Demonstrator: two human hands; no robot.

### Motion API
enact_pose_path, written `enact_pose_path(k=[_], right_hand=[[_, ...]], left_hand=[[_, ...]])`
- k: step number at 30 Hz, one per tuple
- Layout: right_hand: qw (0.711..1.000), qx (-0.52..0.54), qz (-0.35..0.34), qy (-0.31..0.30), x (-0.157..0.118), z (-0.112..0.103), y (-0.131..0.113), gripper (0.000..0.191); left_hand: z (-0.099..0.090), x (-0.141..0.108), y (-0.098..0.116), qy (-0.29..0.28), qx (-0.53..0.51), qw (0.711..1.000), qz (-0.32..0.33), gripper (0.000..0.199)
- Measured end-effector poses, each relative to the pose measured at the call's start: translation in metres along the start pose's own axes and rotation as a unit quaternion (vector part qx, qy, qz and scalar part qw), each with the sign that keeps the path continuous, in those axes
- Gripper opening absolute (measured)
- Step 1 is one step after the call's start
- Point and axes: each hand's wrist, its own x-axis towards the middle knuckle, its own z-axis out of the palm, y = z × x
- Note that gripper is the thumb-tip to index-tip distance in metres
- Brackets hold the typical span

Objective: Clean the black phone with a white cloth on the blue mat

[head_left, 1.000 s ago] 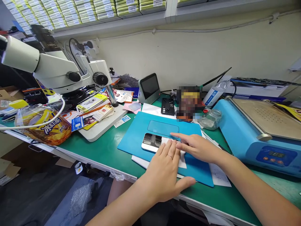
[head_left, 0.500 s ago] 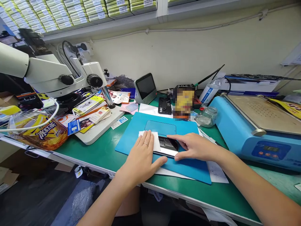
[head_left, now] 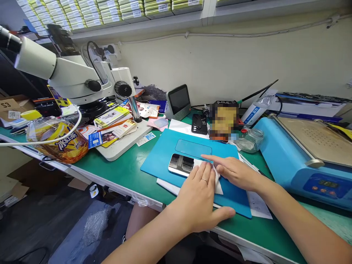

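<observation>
A phone (head_left: 181, 164) with a glossy dark screen lies on a blue mat (head_left: 156, 156). My left hand (head_left: 199, 185) presses flat, fingers stretched, on a white wipe (head_left: 218, 187) over the phone's right end. The thumb sticks out to the right. My right hand (head_left: 233, 169) is beside the wipe at that same end, its index finger extended to the left and its other fingers partly hidden. Whether it grips the phone's edge cannot be made out. Just behind the phone, a clear glass panel (head_left: 194, 147) with a dark outline rests on the mat.
A blue heated plate machine (head_left: 291, 161) stands at the right, with a glass jar (head_left: 250, 141) beside it. Behind the mat are a black phone (head_left: 199, 124) and a small display (head_left: 178, 101). A microscope (head_left: 79, 79) and a large drink bottle (head_left: 59, 141) occupy the left.
My left hand and the wipe have slid right along the phone, from its left end to its right end. The phone's left part is now uncovered. The view has shifted slightly left.
</observation>
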Motion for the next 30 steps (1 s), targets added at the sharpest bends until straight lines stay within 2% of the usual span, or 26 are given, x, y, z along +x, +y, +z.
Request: enact_pose_path(k=[3, 7, 11, 14, 17, 21, 24, 27, 30], right_hand=[[1.0, -0.015, 0.002, 0.0, -0.001, -0.001, -0.002, 0.095], [1.0, -0.029, 0.01, 0.004, -0.002, -0.002, -0.006, 0.095], [0.999, -0.029, 0.026, 0.004, -0.001, -0.003, -0.011, 0.098], [0.999, -0.026, 0.029, 0.003, -0.001, -0.003, -0.012, 0.1], [0.999, -0.027, 0.026, 0.001, -0.001, -0.003, -0.011, 0.098], [1.0, -0.021, 0.021, 0.003, -0.001, -0.001, -0.007, 0.096], [1.0, -0.004, 0.014, 0.004, -0.001, 0.0, -0.003, 0.093], [1.0, -0.004, 0.007, 0.009, -0.002, -0.001, -0.002, 0.09], [1.0, -0.014, 0.009, 0.005, -0.003, -0.002, -0.006, 0.092]], left_hand=[[-0.006, -0.018, -0.017, -0.006, 0.009, 1.0, 0.007, 0.09], [-0.015, -0.038, -0.05, 0.004, 0.066, 0.996, -0.066, 0.086], [-0.018, -0.035, -0.064, 0.0, 0.103, 0.99, -0.1, 0.087], [-0.014, -0.02, -0.056, 0.005, 0.114, 0.986, -0.121, 0.097], [-0.007, -0.004, -0.039, 0.011, 0.088, 0.988, -0.126, 0.103], [0.0, 0.005, -0.01, 0.002, 0.027, 0.997, -0.066, 0.102], [0.0, 0.0, 0.004, -0.011, -0.001, 1.0, -0.018, 0.1], [-0.005, -0.014, 0.0, -0.02, -0.001, 1.0, 0.01, 0.099], [-0.012, -0.032, -0.02, -0.02, 0.017, 1.0, -0.004, 0.098]])
